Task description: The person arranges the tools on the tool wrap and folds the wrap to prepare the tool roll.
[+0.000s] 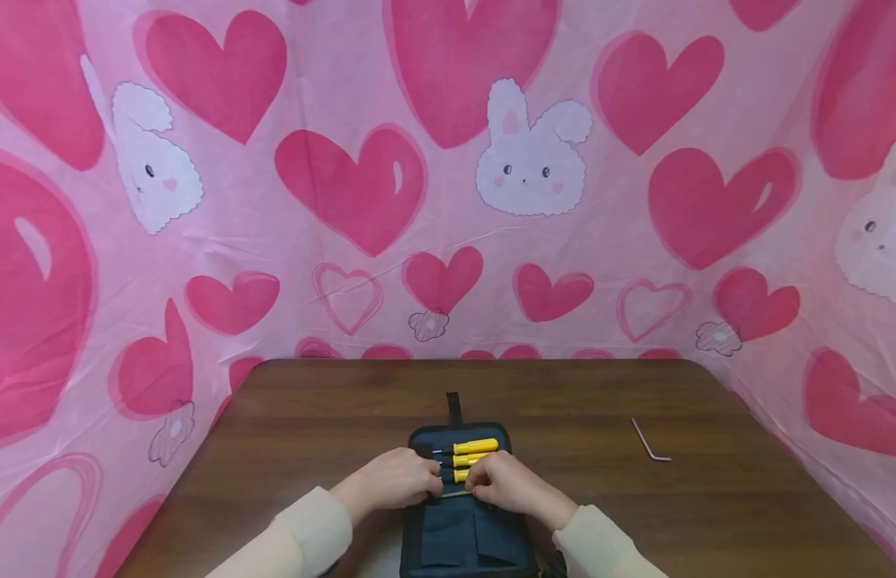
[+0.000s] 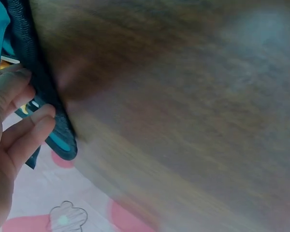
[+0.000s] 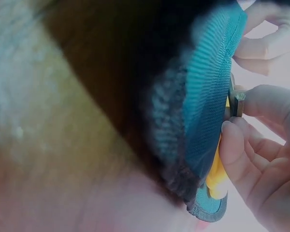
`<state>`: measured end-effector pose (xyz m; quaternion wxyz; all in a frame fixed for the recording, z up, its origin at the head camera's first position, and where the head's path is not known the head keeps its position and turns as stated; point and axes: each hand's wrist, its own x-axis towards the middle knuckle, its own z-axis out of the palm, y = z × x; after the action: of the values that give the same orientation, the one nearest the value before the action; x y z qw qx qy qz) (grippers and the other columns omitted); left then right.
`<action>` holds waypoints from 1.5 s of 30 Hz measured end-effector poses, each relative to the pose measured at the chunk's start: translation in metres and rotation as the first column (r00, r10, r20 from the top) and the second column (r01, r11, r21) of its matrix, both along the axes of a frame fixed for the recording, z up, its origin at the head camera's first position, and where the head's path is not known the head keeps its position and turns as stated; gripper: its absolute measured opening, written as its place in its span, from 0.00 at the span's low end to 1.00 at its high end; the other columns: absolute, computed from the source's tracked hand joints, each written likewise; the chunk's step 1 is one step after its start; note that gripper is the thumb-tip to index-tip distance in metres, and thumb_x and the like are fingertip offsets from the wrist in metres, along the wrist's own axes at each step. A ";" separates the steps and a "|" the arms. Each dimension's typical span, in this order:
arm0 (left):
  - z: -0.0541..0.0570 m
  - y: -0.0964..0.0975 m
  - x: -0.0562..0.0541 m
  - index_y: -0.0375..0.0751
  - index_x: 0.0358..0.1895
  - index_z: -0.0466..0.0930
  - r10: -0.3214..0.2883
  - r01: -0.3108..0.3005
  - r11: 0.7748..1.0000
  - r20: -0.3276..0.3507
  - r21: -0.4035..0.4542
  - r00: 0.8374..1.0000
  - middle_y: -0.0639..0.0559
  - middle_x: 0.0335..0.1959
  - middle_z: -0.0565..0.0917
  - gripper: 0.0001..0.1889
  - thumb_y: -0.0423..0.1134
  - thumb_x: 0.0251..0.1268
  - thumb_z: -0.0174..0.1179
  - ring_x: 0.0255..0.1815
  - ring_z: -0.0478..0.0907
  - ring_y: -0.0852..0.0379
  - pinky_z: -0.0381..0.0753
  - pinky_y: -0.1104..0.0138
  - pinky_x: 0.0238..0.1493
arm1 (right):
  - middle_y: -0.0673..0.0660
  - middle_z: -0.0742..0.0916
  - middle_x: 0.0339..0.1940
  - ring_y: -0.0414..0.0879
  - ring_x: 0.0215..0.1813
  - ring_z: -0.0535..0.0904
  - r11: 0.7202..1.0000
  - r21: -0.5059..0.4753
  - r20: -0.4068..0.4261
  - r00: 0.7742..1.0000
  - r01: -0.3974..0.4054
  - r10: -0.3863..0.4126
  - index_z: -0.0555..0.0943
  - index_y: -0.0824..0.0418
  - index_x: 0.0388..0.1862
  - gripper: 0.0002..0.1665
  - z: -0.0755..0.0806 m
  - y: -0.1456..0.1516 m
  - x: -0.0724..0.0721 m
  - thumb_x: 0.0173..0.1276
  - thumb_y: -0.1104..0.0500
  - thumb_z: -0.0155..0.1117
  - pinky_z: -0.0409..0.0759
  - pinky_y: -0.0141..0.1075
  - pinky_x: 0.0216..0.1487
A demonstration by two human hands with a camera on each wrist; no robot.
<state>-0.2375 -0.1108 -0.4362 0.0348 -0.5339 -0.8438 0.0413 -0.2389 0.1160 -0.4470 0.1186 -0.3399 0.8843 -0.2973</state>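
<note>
A black tool pouch (image 1: 468, 526) lies unfolded on the table, with several yellow-handled screwdrivers (image 1: 477, 445) in its far half. My right hand (image 1: 516, 483) pinches a metal hex key (image 3: 239, 99) between thumb and fingertips over the pouch's middle. The six-sided end shows in the right wrist view, and the shaft runs left towards the other hand. At the pouch's left edge, my left hand (image 1: 397, 479) rests its fingertips (image 2: 44, 115) on the border, thumb and fingers apart, close to the shaft's left end and the screwdriver tips.
A bent L-shaped hex key (image 1: 649, 445) lies on the brown wooden table (image 1: 318, 401), right of the pouch. A black strap (image 1: 454, 408) sticks out from the pouch's far edge. Pink cloth (image 1: 448, 225) with hearts and rabbits hangs around the table.
</note>
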 end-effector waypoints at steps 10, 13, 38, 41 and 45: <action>-0.004 0.008 -0.004 0.61 0.35 0.83 -0.002 0.001 1.000 -0.045 -0.022 0.999 0.65 0.21 0.72 0.07 0.41 0.54 0.67 0.16 0.63 0.68 0.63 0.82 0.21 | 0.39 0.80 0.23 0.33 0.23 0.72 1.000 0.001 -0.025 1.000 -0.007 0.007 0.85 0.57 0.28 0.05 -0.001 -0.003 0.000 0.58 0.66 0.65 0.73 0.28 0.32; -0.005 0.010 -0.003 0.60 0.35 0.83 -0.013 0.010 0.999 -0.085 -0.040 0.996 0.65 0.19 0.69 0.07 0.41 0.55 0.66 0.15 0.60 0.68 0.60 0.82 0.19 | 0.39 0.80 0.23 0.33 0.24 0.72 1.000 0.002 -0.025 1.000 -0.006 0.006 0.85 0.57 0.29 0.05 -0.001 -0.003 0.000 0.59 0.66 0.65 0.73 0.28 0.33; -0.010 0.007 -0.001 0.55 0.35 0.80 0.009 -0.011 1.000 -0.102 -0.015 0.995 0.64 0.21 0.69 0.06 0.40 0.55 0.66 0.13 0.59 0.69 0.59 0.84 0.18 | 0.41 0.83 0.25 0.32 0.25 0.72 1.000 0.008 -0.091 0.996 -0.025 0.025 0.86 0.59 0.29 0.04 -0.002 -0.010 0.001 0.58 0.66 0.66 0.76 0.28 0.38; -0.010 0.006 -0.002 0.55 0.34 0.80 0.021 -0.019 1.000 -0.083 0.015 0.996 0.65 0.21 0.69 0.06 0.39 0.55 0.66 0.14 0.60 0.69 0.59 0.84 0.19 | 0.41 0.83 0.25 0.32 0.25 0.72 1.000 0.014 -0.099 0.995 -0.021 0.022 0.86 0.58 0.29 0.04 -0.001 -0.011 0.002 0.58 0.66 0.67 0.76 0.28 0.38; -0.011 0.004 -0.003 0.54 0.33 0.80 0.042 -0.040 0.994 -0.022 0.098 0.999 0.66 0.20 0.69 0.06 0.38 0.55 0.66 0.15 0.61 0.69 0.61 0.85 0.21 | 0.42 0.83 0.25 0.32 0.26 0.72 1.000 0.021 -0.099 0.995 -0.007 0.009 0.86 0.59 0.29 0.04 -0.001 -0.010 0.002 0.57 0.66 0.67 0.76 0.29 0.39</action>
<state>-0.2406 -0.1063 -0.4477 0.0700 -0.5135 -0.8552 0.0070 -0.2365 0.1058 -0.4483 0.0794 -0.3564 0.8907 -0.2708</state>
